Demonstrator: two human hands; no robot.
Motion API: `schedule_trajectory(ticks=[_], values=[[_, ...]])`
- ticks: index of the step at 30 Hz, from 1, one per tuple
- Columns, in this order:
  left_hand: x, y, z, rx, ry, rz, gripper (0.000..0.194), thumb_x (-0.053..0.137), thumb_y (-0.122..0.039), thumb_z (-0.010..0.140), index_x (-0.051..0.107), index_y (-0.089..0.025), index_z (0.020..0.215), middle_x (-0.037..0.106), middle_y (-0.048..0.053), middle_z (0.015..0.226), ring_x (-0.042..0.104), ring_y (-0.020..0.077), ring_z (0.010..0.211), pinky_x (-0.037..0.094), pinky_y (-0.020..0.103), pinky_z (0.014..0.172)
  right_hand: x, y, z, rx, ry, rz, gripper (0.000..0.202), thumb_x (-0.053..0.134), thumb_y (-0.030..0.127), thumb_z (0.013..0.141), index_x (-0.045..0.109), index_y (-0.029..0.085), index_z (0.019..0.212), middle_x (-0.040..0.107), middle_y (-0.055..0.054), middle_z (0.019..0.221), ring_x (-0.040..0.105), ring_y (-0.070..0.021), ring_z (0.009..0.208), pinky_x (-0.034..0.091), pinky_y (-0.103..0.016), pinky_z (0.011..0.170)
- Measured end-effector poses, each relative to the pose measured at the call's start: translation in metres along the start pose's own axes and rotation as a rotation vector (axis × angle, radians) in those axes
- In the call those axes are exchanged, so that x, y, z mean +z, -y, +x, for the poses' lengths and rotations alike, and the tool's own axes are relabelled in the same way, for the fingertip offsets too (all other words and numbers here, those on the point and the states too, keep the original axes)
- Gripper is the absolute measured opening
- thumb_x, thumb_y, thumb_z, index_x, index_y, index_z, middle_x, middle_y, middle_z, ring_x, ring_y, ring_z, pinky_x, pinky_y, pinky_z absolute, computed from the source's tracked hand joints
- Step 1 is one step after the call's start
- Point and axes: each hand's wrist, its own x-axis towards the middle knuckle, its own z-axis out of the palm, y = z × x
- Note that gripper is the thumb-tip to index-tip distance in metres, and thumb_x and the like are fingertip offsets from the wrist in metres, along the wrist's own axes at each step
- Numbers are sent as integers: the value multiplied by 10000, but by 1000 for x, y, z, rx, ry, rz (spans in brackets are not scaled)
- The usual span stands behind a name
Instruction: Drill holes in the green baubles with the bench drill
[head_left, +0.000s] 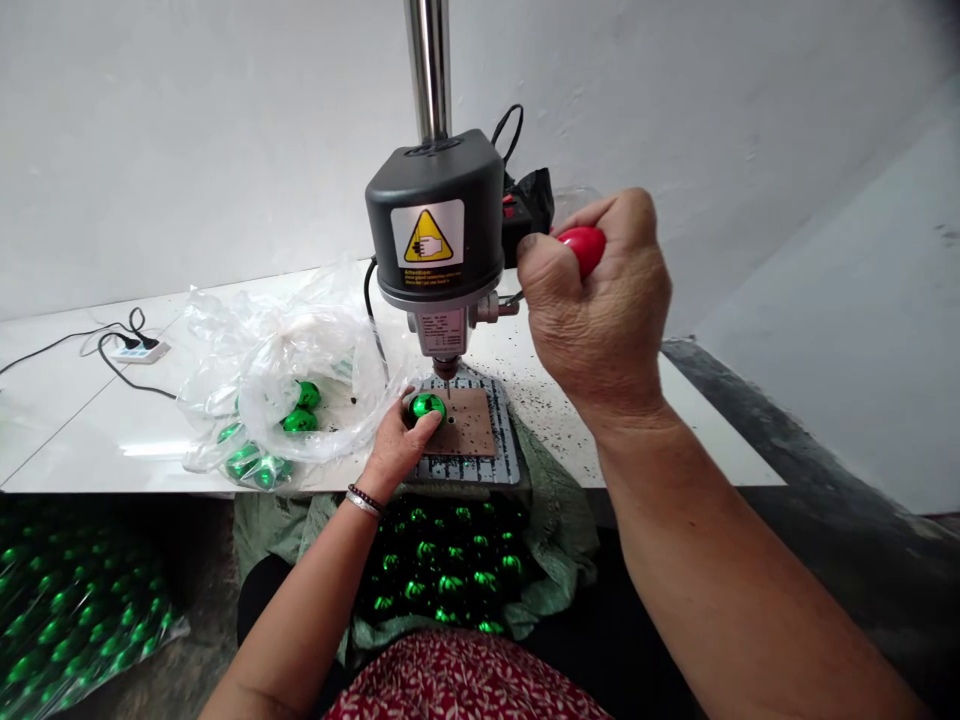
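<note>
Between the thumb and fingers of my left hand (401, 438) is a shiny green ball (428, 406), like a Christmas bauble. The hand holds it just left of the drill bit (448, 388), over a brown board (472, 420) on the slotted metal base (504, 440) of a bench drill press (439, 215). Wrapped round the red knob (583, 250) of the press's lever is my right hand (600, 300), raised at the right of the machine. Whether the bit touches the ball, I cannot tell.
A clear plastic bag (259, 370) with several green balls lies left of the press. Many more fill a green sack (559, 500) below the table edge and a bag (75, 600) at lower left. A power strip (140, 350) sits at left. Dark shavings litter the white table (600, 430).
</note>
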Motion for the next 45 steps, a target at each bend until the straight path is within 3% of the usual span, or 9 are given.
schedule_trajectory(ticks=[4,10,15,22,30,35,45], values=[[6,3,6,80,4,128,587,570,-377,833,503,-111,1352,585,139,1340,515,258,1264,342,379,1115,1,-2,2,-11,-13,61,181,530,297,850,389,186,824,434,44,737,404,-53,635,419,-227,687],[11,12,12,79,0,161,534,542,-425,861,524,-182,1336,630,78,1273,547,246,1214,350,382,1101,-2,8,11,51,11,58,182,530,265,837,373,184,796,394,55,719,332,-46,634,307,-201,652],[13,11,12,118,27,176,527,552,-411,857,532,-166,1322,649,83,1206,576,233,1144,387,366,1057,-3,16,25,165,89,6,281,559,248,844,301,205,740,370,64,674,301,-68,614,264,-225,646],[15,5,10,123,29,201,549,615,-353,823,542,-141,1325,651,106,1227,576,241,1150,390,387,1061,-3,15,25,158,106,34,301,555,247,860,283,212,736,360,65,672,298,-78,612,241,-226,635],[15,-1,9,215,20,425,512,734,-279,735,627,-201,1230,675,68,1222,582,258,1154,390,413,1059,-4,17,25,179,101,73,315,560,208,851,270,215,729,326,74,659,278,-73,615,240,-222,640],[15,-4,13,180,93,381,528,756,-291,717,640,-181,1220,697,71,1165,620,245,1085,440,381,1008,-3,16,25,168,89,80,328,559,204,851,261,214,715,312,80,643,268,-66,614,249,-223,645],[17,-1,11,145,86,338,517,764,-323,709,654,-223,1204,720,24,1048,634,218,999,470,333,942,-7,10,7,68,27,118,177,519,255,837,379,179,760,391,89,656,350,-23,617,286,-191,645]])
